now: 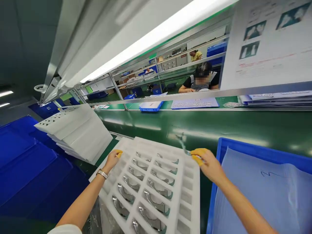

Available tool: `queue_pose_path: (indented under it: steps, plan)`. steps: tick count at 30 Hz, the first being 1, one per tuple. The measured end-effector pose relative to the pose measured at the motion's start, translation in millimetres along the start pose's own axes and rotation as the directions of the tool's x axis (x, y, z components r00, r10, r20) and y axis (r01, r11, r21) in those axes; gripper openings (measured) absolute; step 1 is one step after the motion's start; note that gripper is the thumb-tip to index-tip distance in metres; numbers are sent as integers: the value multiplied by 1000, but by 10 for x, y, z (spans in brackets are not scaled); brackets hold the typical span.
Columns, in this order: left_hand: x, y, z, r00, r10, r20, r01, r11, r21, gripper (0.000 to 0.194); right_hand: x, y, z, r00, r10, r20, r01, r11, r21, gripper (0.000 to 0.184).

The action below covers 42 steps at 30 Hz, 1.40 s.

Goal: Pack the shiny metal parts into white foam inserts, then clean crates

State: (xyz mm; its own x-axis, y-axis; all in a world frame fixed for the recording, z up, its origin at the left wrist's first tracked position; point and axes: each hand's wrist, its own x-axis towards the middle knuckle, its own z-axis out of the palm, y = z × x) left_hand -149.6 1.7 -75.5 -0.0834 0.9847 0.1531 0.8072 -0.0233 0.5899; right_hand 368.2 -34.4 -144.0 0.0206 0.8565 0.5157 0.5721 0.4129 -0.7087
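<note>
We have our left grip (111, 161) at the far left corner of the white foam tray (146, 185), its yellow finger cots (118, 153) against the rim; whether it is clamping the rim or only resting there, we cannot tell. Our right grip (209, 165) sits just beyond the tray's far right corner, pinched narrow on a thin clear strip (183, 145), which runs out from the fingertips over the green worktop (243, 130). The strip is hard to make out against the glare. Curved metal pieces (151, 199) lie in rows in the tray's cells, directly below and toward us from both grips.

A fingertip pinch like this one suits something so thin, and holding the wrist high keeps it clear of the filled cells. To the right of the tray stands a blue bin (218, 169) lined with pale blue plastic sheet (263, 198); to its left lies a stack of foam trays (75, 133).
</note>
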Motion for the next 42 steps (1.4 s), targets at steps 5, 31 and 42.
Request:
queue_pose_path:
  steps: [5,31,42]
  plan:
    - [15,-119,43,990,138,35,-137,990,-31,24,570,-993,1190,932,-192,307,221,973,-63,26]
    - [130,-1574,-367,869,-231,437,264,964,-17,52,1204,-1126,1740,445,379,811,359,754,-549,37]
    - [207,-1481,-564,793,-185,580,414,862,-293,84,1039,-1272,1625,661,336,671,155,814,-560,30]
